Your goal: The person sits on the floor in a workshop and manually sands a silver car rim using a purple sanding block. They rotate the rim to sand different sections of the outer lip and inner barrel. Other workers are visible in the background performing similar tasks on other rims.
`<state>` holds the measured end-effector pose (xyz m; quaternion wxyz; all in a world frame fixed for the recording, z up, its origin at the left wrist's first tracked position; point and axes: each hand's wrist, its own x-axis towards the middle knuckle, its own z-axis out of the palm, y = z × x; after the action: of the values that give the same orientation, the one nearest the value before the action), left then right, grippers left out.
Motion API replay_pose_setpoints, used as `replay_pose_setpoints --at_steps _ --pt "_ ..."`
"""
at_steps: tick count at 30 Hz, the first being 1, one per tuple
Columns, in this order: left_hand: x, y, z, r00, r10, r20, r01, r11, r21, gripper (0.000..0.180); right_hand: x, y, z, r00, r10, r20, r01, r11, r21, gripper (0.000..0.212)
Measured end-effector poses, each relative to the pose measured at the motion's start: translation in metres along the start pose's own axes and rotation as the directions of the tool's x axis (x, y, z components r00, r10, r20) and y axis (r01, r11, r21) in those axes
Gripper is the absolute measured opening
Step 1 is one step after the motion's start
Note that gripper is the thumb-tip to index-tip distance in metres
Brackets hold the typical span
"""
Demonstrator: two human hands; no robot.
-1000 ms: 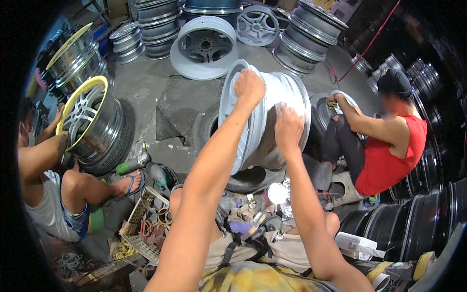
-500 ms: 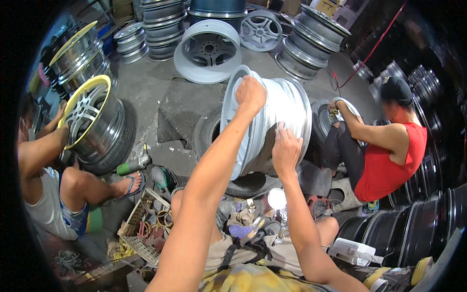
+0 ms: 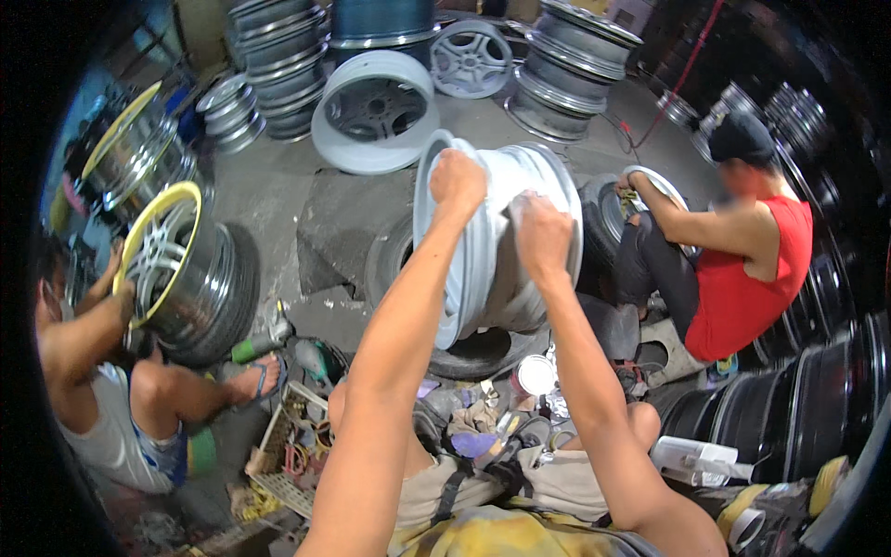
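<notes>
A pale grey wheel rim [image 3: 497, 288] lies on its side in front of me, propped on a black tyre [image 3: 390, 265]. My left hand [image 3: 458, 180] is closed over the top of its left-hand lip. On the upper part of the barrel, my right hand [image 3: 545, 232] presses a small grey piece, perhaps sandpaper, against the surface. Fingers curl around that piece and hide most of it.
At left a person holds a yellow-lipped rim [image 3: 193, 218]; at right a person in a red top [image 3: 756, 288] handles another wheel. Rim stacks [image 3: 566, 70] stand behind. Near my legs are a plastic basket [image 3: 269, 436], a round can [image 3: 535, 375] and a green power tool [image 3: 246, 350].
My right hand has slid farther away, up the barrel of the rim. My left hand keeps its place on the lip. The whole view has shifted slightly.
</notes>
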<state>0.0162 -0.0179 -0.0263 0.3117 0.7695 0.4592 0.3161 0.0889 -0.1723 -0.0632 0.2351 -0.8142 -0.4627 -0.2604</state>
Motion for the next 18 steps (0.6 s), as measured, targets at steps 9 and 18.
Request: replay_pose_setpoints --at_steps 9,18 --pt "-0.002 0.004 -0.006 1.0 -0.004 -0.013 0.005 0.999 0.042 0.039 -0.021 -0.002 -0.01 0.988 -0.087 -0.127 0.101 0.989 0.109 0.035" --pt "-0.003 -0.001 -0.008 0.999 0.034 -0.018 -0.032 0.995 0.093 0.042 -0.033 -0.016 -0.012 0.989 -0.117 -0.092 0.129 0.982 0.14 0.037"
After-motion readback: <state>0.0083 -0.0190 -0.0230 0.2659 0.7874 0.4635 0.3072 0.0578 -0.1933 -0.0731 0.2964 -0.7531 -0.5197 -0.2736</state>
